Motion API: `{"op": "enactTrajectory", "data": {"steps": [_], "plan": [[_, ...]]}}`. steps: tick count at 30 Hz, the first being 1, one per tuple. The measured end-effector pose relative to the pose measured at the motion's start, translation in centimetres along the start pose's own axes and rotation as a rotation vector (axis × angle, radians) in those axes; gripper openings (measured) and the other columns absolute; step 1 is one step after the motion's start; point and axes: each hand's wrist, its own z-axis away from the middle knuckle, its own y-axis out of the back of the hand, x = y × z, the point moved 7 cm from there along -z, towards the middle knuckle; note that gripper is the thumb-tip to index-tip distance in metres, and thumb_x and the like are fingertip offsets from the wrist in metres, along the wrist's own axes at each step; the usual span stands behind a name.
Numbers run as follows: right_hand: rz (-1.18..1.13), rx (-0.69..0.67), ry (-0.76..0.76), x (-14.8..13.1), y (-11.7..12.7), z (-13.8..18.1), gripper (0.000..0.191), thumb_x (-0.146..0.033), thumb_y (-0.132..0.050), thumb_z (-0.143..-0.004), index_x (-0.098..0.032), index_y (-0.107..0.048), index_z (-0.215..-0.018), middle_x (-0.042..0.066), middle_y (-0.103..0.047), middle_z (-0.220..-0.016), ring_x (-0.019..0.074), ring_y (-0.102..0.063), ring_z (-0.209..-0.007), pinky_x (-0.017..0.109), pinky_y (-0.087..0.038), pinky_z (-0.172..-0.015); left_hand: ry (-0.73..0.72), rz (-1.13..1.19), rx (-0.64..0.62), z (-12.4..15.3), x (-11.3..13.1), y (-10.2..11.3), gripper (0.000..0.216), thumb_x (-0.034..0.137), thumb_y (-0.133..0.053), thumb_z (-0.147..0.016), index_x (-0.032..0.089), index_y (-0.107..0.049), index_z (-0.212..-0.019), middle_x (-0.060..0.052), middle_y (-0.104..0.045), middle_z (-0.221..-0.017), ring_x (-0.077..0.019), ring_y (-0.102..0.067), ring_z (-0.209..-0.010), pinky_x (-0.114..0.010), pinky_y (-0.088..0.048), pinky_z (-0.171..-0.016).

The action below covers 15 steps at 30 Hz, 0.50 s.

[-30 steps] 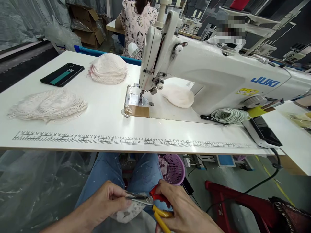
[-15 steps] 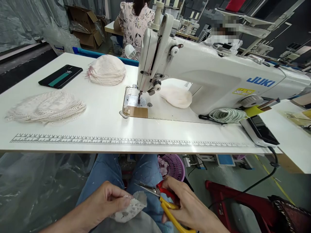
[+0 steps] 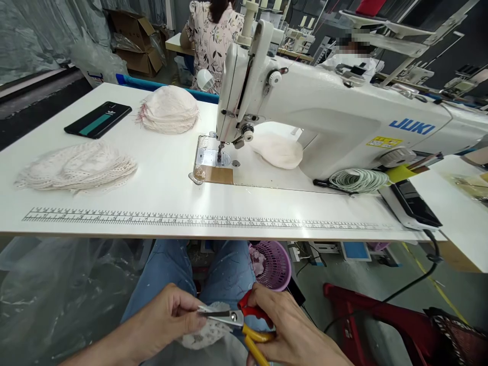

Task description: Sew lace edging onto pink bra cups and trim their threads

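Over my lap, below the table edge, my left hand (image 3: 168,317) pinches a small white lace fabric piece (image 3: 208,330). My right hand (image 3: 287,328) grips red and yellow handled scissors (image 3: 244,320), whose metal blades are closed on the upper edge of that piece, right at my left fingertips. On the white sewing table (image 3: 160,193) lie a stack of white lace pieces (image 3: 78,165) at the left and a pile of pinkish cup pieces (image 3: 170,109) farther back. The white JUKI sewing machine (image 3: 324,117) stands in the middle, with another pale piece (image 3: 276,150) under its arm.
A black phone (image 3: 97,119) lies at the table's far left. A coiled white cord (image 3: 358,180) and a control panel (image 3: 414,203) sit at the right. A purple basket (image 3: 272,264) stands under the table, clear plastic sheeting (image 3: 57,300) at my left. Another person in a floral top (image 3: 215,35) sits behind.
Half a second ago the scissors were drawn back to the right, clear of the fabric. Now they have come back left and the blades are on the piece's edge again.
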Motion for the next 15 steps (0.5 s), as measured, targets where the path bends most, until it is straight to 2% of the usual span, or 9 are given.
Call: {"op": "enactTrajectory", "data": {"steps": [4,11,13,15], "plan": [[-0.012,-0.007,-0.005,0.4,-0.3,0.2,0.047,-0.050,-0.078,-0.063,-0.021,-0.056,-0.091,-0.001,-0.058,-0.084,0.0143,-0.053,-0.069,0.023,-0.030,-0.057,-0.012,0.014,-0.007,0.1,0.0,-0.1,0.048,0.057,-0.061,-0.074,0.011,-0.075,-0.082,0.004,-0.032,-0.060,-0.0118,-0.022,-0.061,-0.025,-0.014,-0.054],[-0.022,0.025,0.007,0.7,-0.6,-0.1,0.041,-0.050,-0.076,-0.066,-0.018,-0.055,-0.081,-0.002,-0.057,-0.076,0.0108,-0.048,-0.060,0.021,-0.027,-0.051,-0.058,0.022,0.011,-0.2,0.0,0.2,0.046,0.055,-0.062,-0.075,0.011,-0.070,-0.063,0.006,-0.029,-0.055,-0.0104,-0.020,-0.056,-0.024,-0.016,-0.051],[-0.025,0.061,0.000,0.8,-0.1,-0.1,0.043,-0.054,-0.073,-0.067,-0.018,-0.055,-0.081,-0.002,-0.056,-0.074,0.0109,-0.048,-0.060,0.021,-0.028,-0.050,-0.048,0.034,0.016,-0.2,0.1,0.3,0.046,0.055,-0.062,-0.075,0.011,-0.074,-0.070,0.005,-0.037,-0.053,-0.0103,-0.026,-0.055,-0.022,-0.021,-0.051],[-0.013,0.107,-0.024,1.0,0.5,0.0,0.045,-0.057,-0.072,-0.067,-0.019,-0.055,-0.084,-0.002,-0.056,-0.073,0.0116,-0.048,-0.059,0.021,-0.030,-0.050,-0.018,0.044,0.020,-0.1,0.1,0.4,0.045,0.054,-0.062,-0.076,0.012,-0.076,-0.081,0.001,-0.054,-0.056,-0.0114,-0.038,-0.057,-0.021,-0.029,-0.054]]}}
